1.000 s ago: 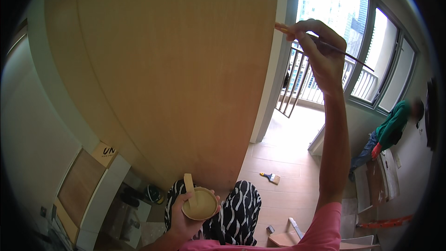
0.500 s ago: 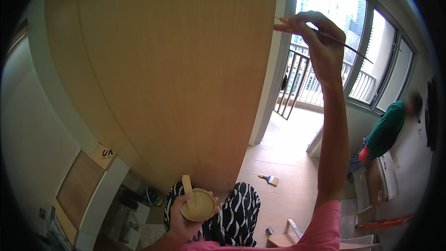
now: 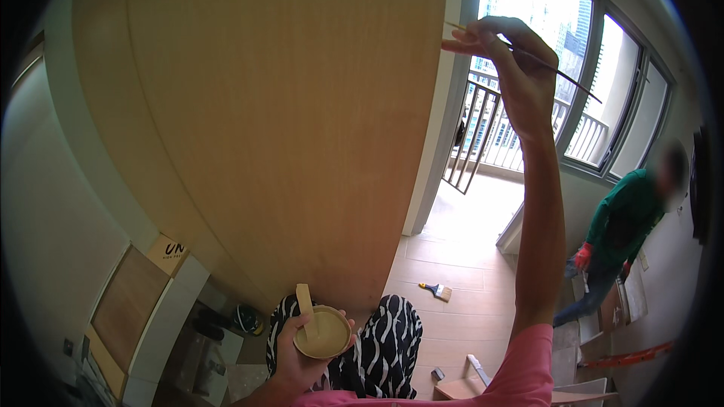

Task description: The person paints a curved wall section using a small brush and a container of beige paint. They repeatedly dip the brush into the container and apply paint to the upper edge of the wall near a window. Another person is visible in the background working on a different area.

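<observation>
My right hand (image 3: 513, 53) is raised, pinching a thin dark-handled paintbrush (image 3: 577, 84). The brush's tip meets the right edge of a large light-wood panel (image 3: 271, 120), and my outstretched lower fingers rest by that same edge. Low down, above my patterned trousers, my left hand (image 3: 302, 354) is wrapped round a small round cup (image 3: 323, 341) of beige paint or paste. A flat wooden stick (image 3: 303, 303) stands tilted in the cup, its upper end above the rim and my left thumb against it.
A wide paintbrush (image 3: 436, 292) lies on the tiled floor (image 3: 445, 256) right of my knees. Farther right, a person in a green top and red gloves (image 3: 626, 211) stands by boards. Windows and a balcony railing (image 3: 581, 136) are beyond. A dark bucket (image 3: 247, 319) sits at the lower left.
My right hand and brush have shifted very slightly left. The person in green has turned and stands more upright, nearer to me. My left hand and the cup stay put.
</observation>
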The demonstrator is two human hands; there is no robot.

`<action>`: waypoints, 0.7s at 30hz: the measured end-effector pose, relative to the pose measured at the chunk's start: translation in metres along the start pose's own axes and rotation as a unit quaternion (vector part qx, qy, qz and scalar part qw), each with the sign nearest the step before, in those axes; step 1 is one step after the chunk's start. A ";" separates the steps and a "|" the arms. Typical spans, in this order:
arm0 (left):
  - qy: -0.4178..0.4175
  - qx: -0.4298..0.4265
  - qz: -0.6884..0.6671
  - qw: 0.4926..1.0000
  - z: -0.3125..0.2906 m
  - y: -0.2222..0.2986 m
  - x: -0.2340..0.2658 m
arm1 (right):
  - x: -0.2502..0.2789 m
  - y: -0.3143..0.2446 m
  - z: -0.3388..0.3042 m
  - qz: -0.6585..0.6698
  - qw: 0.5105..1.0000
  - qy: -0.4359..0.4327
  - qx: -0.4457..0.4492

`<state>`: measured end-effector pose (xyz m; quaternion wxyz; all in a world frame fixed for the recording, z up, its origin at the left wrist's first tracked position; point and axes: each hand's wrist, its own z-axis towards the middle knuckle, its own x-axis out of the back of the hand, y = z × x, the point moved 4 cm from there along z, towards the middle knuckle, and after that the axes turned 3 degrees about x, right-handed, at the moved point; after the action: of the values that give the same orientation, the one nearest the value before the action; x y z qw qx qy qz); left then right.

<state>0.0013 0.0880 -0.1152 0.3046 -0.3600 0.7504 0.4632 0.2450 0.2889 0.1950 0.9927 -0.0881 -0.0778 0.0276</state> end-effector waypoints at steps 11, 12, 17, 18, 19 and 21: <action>-0.002 -0.001 -0.004 1.000 0.000 0.000 0.004 | 0.001 0.004 -0.001 0.032 0.999 -0.001 -0.004; -0.002 0.000 -0.005 1.000 0.001 0.000 0.004 | -0.002 0.003 0.001 0.036 0.999 0.012 0.003; 0.002 -0.001 -0.007 1.000 -0.001 0.000 0.003 | -0.002 0.002 0.003 0.034 0.999 0.032 0.009; -0.001 -0.004 -0.006 1.000 -0.001 0.000 0.003 | -0.002 0.003 0.003 0.034 0.999 0.037 0.014; -0.003 -0.007 -0.005 1.000 -0.001 0.001 0.003 | -0.002 0.004 0.004 0.035 0.998 0.041 0.020; -0.007 -0.009 -0.004 1.000 -0.002 0.001 0.004 | 0.002 0.006 0.003 0.030 0.999 0.018 0.003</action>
<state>-0.0022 0.0858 -0.1168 0.3085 -0.3622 0.7425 0.4715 0.2463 0.2953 0.1975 0.9929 -0.0879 -0.0571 0.0557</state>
